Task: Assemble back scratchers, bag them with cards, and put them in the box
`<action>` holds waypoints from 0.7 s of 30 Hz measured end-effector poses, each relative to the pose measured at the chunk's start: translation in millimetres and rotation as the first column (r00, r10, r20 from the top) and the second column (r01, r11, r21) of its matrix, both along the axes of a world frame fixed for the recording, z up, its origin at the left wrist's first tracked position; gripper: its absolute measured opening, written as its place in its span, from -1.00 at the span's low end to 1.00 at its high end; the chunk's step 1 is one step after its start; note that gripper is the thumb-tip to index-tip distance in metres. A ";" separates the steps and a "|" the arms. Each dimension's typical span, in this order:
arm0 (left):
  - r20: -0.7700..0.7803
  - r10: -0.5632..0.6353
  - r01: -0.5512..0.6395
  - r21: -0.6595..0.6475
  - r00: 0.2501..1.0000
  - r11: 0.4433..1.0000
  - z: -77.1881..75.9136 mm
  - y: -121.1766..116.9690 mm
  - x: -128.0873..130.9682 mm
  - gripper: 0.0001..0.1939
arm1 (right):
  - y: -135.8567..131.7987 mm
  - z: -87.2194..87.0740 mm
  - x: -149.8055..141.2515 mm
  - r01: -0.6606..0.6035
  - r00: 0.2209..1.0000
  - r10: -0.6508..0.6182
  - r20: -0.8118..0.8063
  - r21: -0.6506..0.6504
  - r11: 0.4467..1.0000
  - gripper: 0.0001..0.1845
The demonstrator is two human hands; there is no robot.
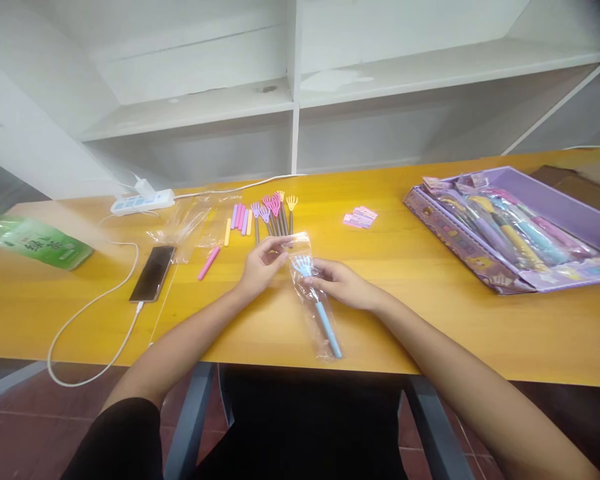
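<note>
A blue back scratcher (pixel 329 328) with a hand-shaped head lies inside a clear plastic bag (pixel 314 333) near the table's front edge. My left hand (pixel 261 268) pinches the bag's upper edge. With its thumb across the front, my right hand (pixel 347 285) grips the bag just below the scratcher's head. Beyond my left hand lie several back scratchers (pixel 275 213) with pink, purple and yellow heads and dark rods. Several coloured handles (pixel 240 219) sit left of them, and a pink handle (pixel 209 263) lies apart, closer to me. Small pink cards (pixel 360 217) rest beyond my right hand.
On the right stands a purple box (pixel 473 257) holding several bagged back scratchers. To the left are loose plastic bags (pixel 190 223), a phone (pixel 153 273) on a white charging cable (pixel 93 300), a power strip (pixel 143 202) and a green bottle (pixel 40 243). White shelving (pixel 294 87) rises behind.
</note>
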State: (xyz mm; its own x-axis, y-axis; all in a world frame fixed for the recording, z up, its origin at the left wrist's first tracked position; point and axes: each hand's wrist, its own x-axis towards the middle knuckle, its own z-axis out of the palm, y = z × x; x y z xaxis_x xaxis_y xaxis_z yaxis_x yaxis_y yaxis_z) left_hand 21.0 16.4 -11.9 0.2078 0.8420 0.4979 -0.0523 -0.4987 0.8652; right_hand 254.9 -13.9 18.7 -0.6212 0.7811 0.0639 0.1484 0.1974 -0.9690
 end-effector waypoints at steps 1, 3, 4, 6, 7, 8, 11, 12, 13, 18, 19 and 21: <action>0.000 -0.002 0.002 0.007 1.000 1.000 0.1 -0.1 -0.2 -0.65 | -0.1 0.1 -0.3 0.001 1.000 -0.001 0.001 -0.001 1.000 -0.62; -0.004 0.000 0.000 -0.003 1.000 1.000 0.7 -1.0 -0.2 -0.66 | 0.1 -0.1 -0.7 0.002 1.000 -0.002 0.005 0.002 1.000 -0.63; -0.006 0.006 -0.006 -0.014 1.000 1.000 1.2 -1.7 -0.1 -0.66 | 0.3 -0.3 -0.8 0.002 1.000 -0.002 0.005 0.002 1.000 -0.63; -0.005 0.019 -0.019 -0.037 1.000 0.999 2.1 -2.6 0.1 -0.67 | 0.7 -0.8 -0.9 -0.001 1.000 0.001 0.005 0.003 1.000 -0.63; -0.004 0.023 -0.023 -0.044 1.000 0.999 2.5 -2.9 0.3 -0.66 | 0.8 -1.1 -0.9 -0.004 1.000 0.004 0.005 0.003 1.000 -0.63; -0.002 0.025 -0.025 -0.050 1.000 0.998 2.6 -2.9 0.4 -0.65 | 0.8 -1.5 -0.9 -0.006 1.000 0.006 0.006 0.002 1.000 -0.63; 0.005 0.020 -0.019 -0.058 1.000 0.998 2.3 -2.5 0.7 -0.64 | 0.7 -2.9 -0.7 -0.007 1.000 0.007 0.011 0.002 1.000 -0.62; 0.009 0.018 -0.018 -0.063 1.000 0.998 2.2 -2.4 0.9 -0.63 | 0.8 -3.5 -0.6 -0.005 1.000 0.005 0.013 0.003 1.000 -0.61; 0.016 0.017 -0.016 -0.070 1.000 0.997 2.1 -2.3 1.1 -0.63 | 0.9 -4.3 -0.5 -0.003 1.000 0.003 0.015 0.006 1.000 -0.61; 0.052 0.014 -0.009 -0.106 0.999 0.994 2.1 -2.9 1.7 -0.62 | 1.5 -7.0 -0.4 0.013 1.000 -0.014 0.024 0.023 1.000 -0.60; 0.056 0.015 -0.009 -0.109 0.998 0.994 1.9 -3.0 1.8 -0.62 | 1.4 -7.0 -0.6 0.017 1.000 -0.017 0.023 0.022 1.000 -0.60; 0.065 0.018 -0.010 -0.114 0.998 0.993 1.3 -2.8 1.8 -0.63 | 0.9 -6.4 -1.1 0.019 1.000 -0.020 0.023 0.025 1.000 -0.59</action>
State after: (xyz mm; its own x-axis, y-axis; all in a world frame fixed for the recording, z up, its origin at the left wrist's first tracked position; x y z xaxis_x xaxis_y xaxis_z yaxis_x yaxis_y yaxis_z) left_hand 22.8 13.6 -10.6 0.1653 0.8965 0.4111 -0.1047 -0.3985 0.9112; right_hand 253.8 -13.0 12.3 -0.6075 0.7913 0.0690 0.1750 0.2180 -0.9601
